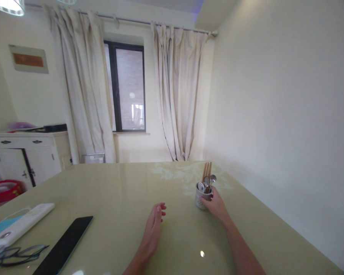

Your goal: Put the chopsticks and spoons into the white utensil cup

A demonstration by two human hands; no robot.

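On the right part of the worktop [117,194] stands the cup [200,202], and in it are the chopsticks [207,170] and the spoons [213,178]. The right hand [218,206] has its fingers [214,191] around the cup's right side. The left hand [154,218] is left of the cup, apart from it. Farther left lies the flat device [65,244], then the glasses [18,253] before the long case [23,225]. Behind the worktop is the window [130,91], between the left curtain [84,88] and the right curtain [181,88].
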